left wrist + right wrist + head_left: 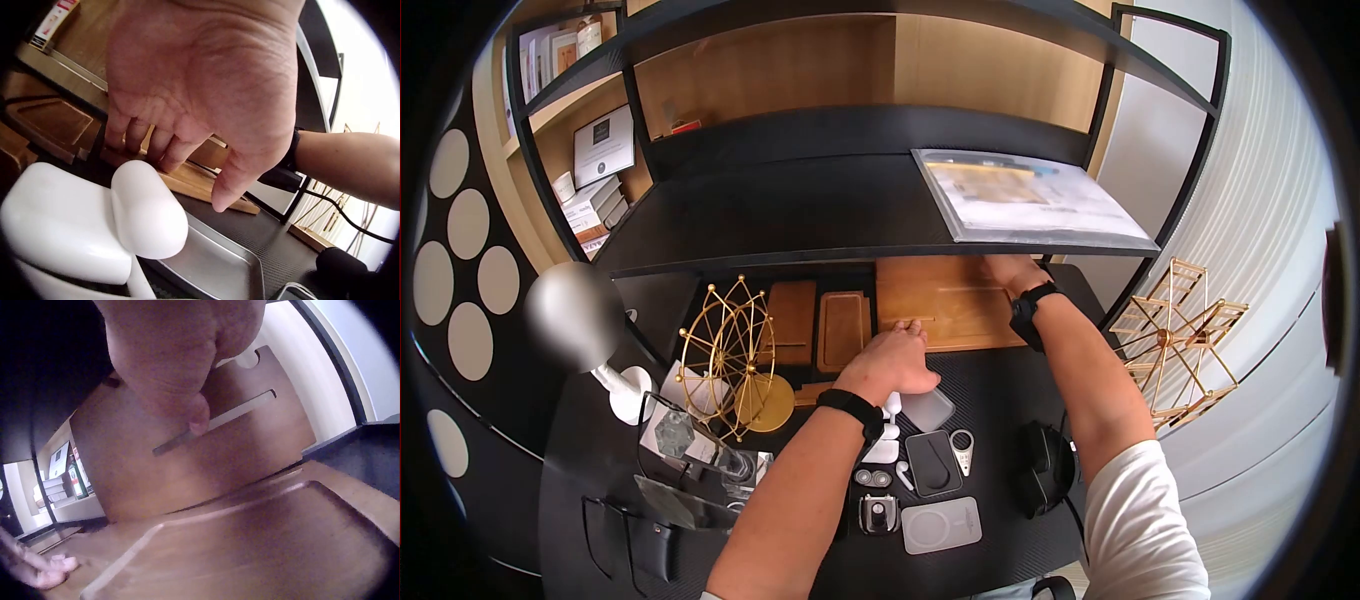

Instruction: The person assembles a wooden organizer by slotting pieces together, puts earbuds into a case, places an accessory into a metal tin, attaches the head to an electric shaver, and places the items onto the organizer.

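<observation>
A large wooden board (pixel 948 300) lies flat at the back of the black desk, under a dark shelf. My left hand (pixel 897 357) reaches forward; its fingertips (pixel 164 157) rest on the board's (pixel 200 181) near edge with the thumb free. My right hand (pixel 1008 270) sits at the board's far right corner, mostly hidden under the shelf. In the right wrist view its thumb (pixel 197 419) lies against an upright wooden panel (pixel 250 419) with a slot, above a grooved wooden surface (pixel 250 544). The right fingers are hidden.
Two smaller wooden trays (pixel 843 328) lie left of the board, beside a gold wire wheel (pixel 735 355). A white stand (pixel 94 231), a clear tray (pixel 927 408) and several small gadgets sit near my left wrist. Another gold wire frame (pixel 1180 335) stands off the desk's right.
</observation>
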Action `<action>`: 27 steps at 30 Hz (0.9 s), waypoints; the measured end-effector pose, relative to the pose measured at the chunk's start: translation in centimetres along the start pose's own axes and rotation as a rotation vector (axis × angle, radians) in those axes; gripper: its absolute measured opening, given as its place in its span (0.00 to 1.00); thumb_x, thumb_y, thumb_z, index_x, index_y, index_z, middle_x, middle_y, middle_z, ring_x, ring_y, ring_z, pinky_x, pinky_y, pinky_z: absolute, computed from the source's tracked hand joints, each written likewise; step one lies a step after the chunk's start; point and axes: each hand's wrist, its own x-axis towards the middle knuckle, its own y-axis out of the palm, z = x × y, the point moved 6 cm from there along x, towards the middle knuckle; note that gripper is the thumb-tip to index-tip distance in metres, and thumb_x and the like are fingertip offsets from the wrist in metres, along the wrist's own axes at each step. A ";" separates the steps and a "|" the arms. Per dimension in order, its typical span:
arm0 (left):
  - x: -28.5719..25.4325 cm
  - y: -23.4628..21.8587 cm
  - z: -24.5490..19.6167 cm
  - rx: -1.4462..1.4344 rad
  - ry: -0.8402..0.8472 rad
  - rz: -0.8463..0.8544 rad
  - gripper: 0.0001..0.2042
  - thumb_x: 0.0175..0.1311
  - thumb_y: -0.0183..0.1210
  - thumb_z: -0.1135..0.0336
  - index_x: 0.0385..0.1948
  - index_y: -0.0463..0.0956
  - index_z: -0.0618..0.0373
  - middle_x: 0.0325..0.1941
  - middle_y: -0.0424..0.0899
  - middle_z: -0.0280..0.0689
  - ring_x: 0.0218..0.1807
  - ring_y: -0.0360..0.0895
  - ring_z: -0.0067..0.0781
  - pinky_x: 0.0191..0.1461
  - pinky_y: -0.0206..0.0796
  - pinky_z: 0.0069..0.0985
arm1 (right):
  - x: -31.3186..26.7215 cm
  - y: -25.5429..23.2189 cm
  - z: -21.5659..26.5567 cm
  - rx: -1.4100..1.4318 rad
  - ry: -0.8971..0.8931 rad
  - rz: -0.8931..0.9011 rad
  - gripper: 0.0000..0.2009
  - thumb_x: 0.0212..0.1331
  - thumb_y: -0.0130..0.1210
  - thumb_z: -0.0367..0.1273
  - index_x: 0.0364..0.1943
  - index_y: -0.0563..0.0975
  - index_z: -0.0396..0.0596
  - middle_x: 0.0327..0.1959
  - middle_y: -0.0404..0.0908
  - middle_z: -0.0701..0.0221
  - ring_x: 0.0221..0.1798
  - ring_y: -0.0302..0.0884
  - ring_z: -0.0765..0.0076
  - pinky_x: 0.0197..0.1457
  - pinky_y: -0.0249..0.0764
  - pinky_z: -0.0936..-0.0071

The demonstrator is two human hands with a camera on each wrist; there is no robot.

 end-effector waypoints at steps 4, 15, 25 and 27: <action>-0.6 -0.6 -0.3 0.012 0.021 -0.003 0.42 0.60 0.55 0.55 0.77 0.55 0.65 0.84 0.51 0.47 0.85 0.49 0.44 0.85 0.46 0.32 | 1.3 1.3 -0.9 -0.093 -0.071 -0.104 0.19 0.70 0.51 0.36 0.63 0.76 0.49 0.67 0.75 0.54 0.70 0.69 0.42 0.71 0.67 0.53; -0.4 -0.3 0.0 -0.011 0.015 -0.026 0.41 0.58 0.59 0.53 0.74 0.61 0.64 0.83 0.54 0.48 0.84 0.51 0.43 0.84 0.49 0.31 | 0.4 2.1 -1.9 -0.132 -0.193 0.004 0.20 0.55 0.58 0.26 0.55 0.78 0.42 0.60 0.78 0.48 0.64 0.73 0.37 0.68 0.70 0.52; 0.0 0.2 0.3 0.005 0.026 -0.021 0.42 0.57 0.60 0.54 0.75 0.59 0.64 0.83 0.53 0.49 0.84 0.51 0.46 0.84 0.50 0.33 | 0.4 0.7 -1.5 -0.248 -0.127 0.160 0.24 0.59 0.55 0.28 0.62 0.74 0.40 0.66 0.74 0.47 0.69 0.69 0.36 0.73 0.67 0.52; -0.1 0.3 0.3 0.006 0.029 -0.031 0.43 0.57 0.60 0.54 0.75 0.59 0.64 0.83 0.53 0.49 0.84 0.51 0.46 0.84 0.50 0.33 | 1.2 1.8 -2.9 -0.092 -0.047 0.053 0.26 0.60 0.51 0.29 0.65 0.73 0.39 0.68 0.71 0.44 0.70 0.68 0.36 0.74 0.66 0.53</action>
